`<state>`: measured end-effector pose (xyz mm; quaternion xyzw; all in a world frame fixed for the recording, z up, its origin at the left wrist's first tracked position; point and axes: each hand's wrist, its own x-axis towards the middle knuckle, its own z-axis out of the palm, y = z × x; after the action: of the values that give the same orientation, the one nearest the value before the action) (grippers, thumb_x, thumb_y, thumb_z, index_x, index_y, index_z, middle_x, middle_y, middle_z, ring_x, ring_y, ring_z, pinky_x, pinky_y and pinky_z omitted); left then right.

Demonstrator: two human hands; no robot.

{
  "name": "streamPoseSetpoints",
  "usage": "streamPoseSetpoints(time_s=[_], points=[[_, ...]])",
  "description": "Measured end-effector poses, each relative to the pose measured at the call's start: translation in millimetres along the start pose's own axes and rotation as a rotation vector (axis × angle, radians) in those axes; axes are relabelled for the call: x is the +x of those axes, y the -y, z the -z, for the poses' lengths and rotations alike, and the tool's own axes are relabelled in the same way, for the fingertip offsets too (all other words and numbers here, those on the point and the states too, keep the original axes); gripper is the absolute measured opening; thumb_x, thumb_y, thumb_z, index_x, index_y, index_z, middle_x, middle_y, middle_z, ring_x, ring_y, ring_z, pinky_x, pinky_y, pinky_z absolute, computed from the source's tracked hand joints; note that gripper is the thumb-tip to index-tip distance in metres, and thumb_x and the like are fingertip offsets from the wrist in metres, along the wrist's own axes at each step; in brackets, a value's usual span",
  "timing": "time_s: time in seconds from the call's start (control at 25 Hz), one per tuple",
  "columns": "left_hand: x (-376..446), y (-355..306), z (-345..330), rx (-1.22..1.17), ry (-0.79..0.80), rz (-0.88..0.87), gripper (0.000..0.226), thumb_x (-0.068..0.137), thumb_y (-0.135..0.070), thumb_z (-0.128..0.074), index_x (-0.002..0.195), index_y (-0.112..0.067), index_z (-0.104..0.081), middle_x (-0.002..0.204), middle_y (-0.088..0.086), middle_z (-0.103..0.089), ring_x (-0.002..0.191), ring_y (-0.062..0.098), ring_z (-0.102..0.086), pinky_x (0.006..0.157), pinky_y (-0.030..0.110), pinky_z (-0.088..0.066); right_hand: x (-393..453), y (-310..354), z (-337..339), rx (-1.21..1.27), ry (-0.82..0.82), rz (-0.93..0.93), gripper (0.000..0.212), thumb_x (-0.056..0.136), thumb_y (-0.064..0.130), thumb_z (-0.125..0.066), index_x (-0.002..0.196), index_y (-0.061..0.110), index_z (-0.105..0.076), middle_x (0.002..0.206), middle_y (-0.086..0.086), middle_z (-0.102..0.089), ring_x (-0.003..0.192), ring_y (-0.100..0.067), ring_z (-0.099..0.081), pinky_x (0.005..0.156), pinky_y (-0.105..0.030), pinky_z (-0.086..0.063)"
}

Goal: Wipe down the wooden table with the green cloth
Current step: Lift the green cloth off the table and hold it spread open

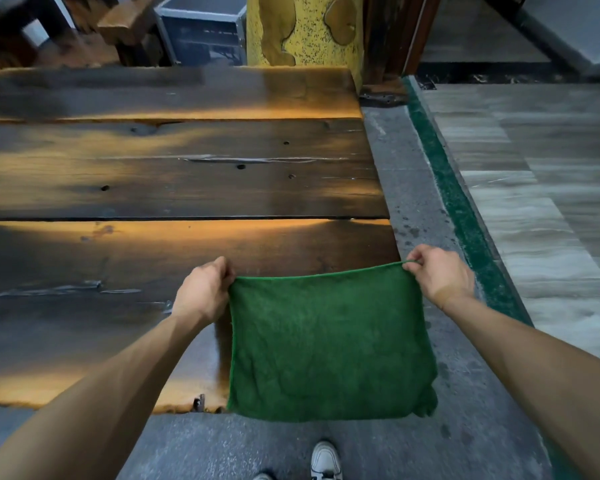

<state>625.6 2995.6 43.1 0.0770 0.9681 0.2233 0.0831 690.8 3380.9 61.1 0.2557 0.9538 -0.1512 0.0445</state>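
Dark plank wooden table [174, 174] on a grey floor, with the green cloth [329, 344] hanging over its near right corner, top corners pinched by left hand [203, 291] and right hand [439, 273]; lowering it flat, unbunched, should maximise wiping contact.

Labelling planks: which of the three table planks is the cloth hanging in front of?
The nearest plank. The cloth, pinched by left hand and right hand, overlaps its right corner; the other two lie farther back.
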Motion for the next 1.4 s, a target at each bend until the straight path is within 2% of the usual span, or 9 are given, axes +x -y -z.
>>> streamPoseSetpoints(time_s=[0.12,0.2,0.32,0.44,0.64,0.8,1.0,1.2,1.4], points=[[-17.4,-1.4,38.1,0.045,-0.068,-0.146,0.016,0.099,-0.011,-0.055,0.107,-0.009,-0.069,0.104,0.011,-0.069,0.092,0.033,-0.065,0.077,0.04,-0.051,-10.8,13.4,32.3,0.093,-0.051,0.037,0.007,0.092,0.032,-0.07,0.087,0.029,-0.066,0.097,-0.004,-0.075,0.096,-0.03,-0.067,0.083,-0.038,-0.055],[-29.7,-2.6,71.0,0.069,-0.153,-0.171,0.015,0.098,-0.01,-0.056,0.102,-0.011,-0.07,0.1,0.011,-0.069,0.089,0.038,-0.065,0.073,0.041,-0.052,-22.5,28.6,61.4,0.177,-0.109,0.064,0.012,0.089,0.031,-0.073,0.082,0.03,-0.064,0.09,-0.004,-0.075,0.092,-0.03,-0.067,0.081,-0.038,-0.055],[-51.6,-9.2,125.4,0.107,-0.28,-0.178,0.01,0.099,-0.015,-0.055,0.097,-0.018,-0.064,0.099,0.008,-0.066,0.085,0.04,-0.063,0.065,0.043,-0.05,-43.6,51.1,108.8,0.252,-0.175,0.138,0.012,0.087,0.03,-0.074,0.082,0.03,-0.064,0.087,-0.002,-0.074,0.089,-0.029,-0.068,0.08,-0.039,-0.055],[-69.6,-23.6,180.2,0.123,-0.4,-0.194,0.008,0.1,-0.018,-0.053,0.096,-0.016,-0.06,0.098,0.009,-0.062,0.086,0.038,-0.061,0.06,0.038,-0.041,-59.9,72.2,152.8,0.293,-0.239,0.233,0.015,0.086,0.026,-0.076,0.079,0.033,-0.065,0.086,-0.002,-0.076,0.088,-0.027,-0.069,0.08,-0.041,-0.055],[-96.8,-42.3,278.1,0.075,-0.61,-0.233,0.008,0.101,-0.019,-0.054,0.101,-0.017,-0.062,0.099,0.007,-0.064,0.086,0.035,-0.062,0.066,0.042,-0.051,-76.1,119.3,228.2,0.299,-0.356,0.383,0.004,0.089,0.026,-0.073,0.091,0.028,-0.075,0.095,-0.006,-0.076,0.095,-0.031,-0.067,0.081,-0.04,-0.053],[-112.0,-57.7,340.0,0.144,-0.762,-0.154,0.014,0.103,-0.024,-0.052,0.106,-0.017,-0.063,0.107,0.004,-0.065,0.095,0.029,-0.062,0.069,0.039,-0.049,-78.2,161.9,276.4,0.365,-0.446,0.488,0.009,0.09,0.026,-0.072,0.096,0.025,-0.078,0.105,-0.007,-0.075,0.1,-0.031,-0.065,0.085,-0.037,-0.049],[-131.0,-57.2,387.9,0.139,-0.855,-0.024,0.017,0.103,-0.024,-0.05,0.107,-0.02,-0.066,0.111,0.002,-0.066,0.1,0.028,-0.061,0.068,0.036,-0.042,-77.7,216.8,308.0,0.45,-0.492,0.556,0.01,0.092,0.032,-0.069,0.095,0.028,-0.078,0.106,-0.002,-0.075,0.101,-0.029,-0.065,0.08,-0.034,-0.048],[-164.8,-32.2,402.8,0.19,-0.907,0.119,0.016,0.102,-0.023,-0.052,0.107,-0.019,-0.067,0.11,0.006,-0.066,0.102,0.032,-0.061,0.069,0.036,-0.04,-81.3,264.5,299.6,0.488,-0.413,0.679,0.009,0.092,0.03,-0.07,0.093,0.026,-0.078,0.101,-0.003,-0.076,0.097,-0.029,-0.064,0.074,-0.03,-0.043],[-221.2,-1.6,406.2,0.218,-0.959,0.231,0.013,0.1,-0.024,-0.055,0.105,-0.02,-0.066,0.109,0.006,-0.067,0.1,0.034,-0.062,0.073,0.041,-0.046,-90.4,317.0,276.3,0.548,-0.27,0.8,0.007,0.09,0.033,-0.071,0.083,0.035,-0.071,0.1,0.001,-0.076,0.093,-0.024,-0.064,0.079,-0.035,-0.052]])
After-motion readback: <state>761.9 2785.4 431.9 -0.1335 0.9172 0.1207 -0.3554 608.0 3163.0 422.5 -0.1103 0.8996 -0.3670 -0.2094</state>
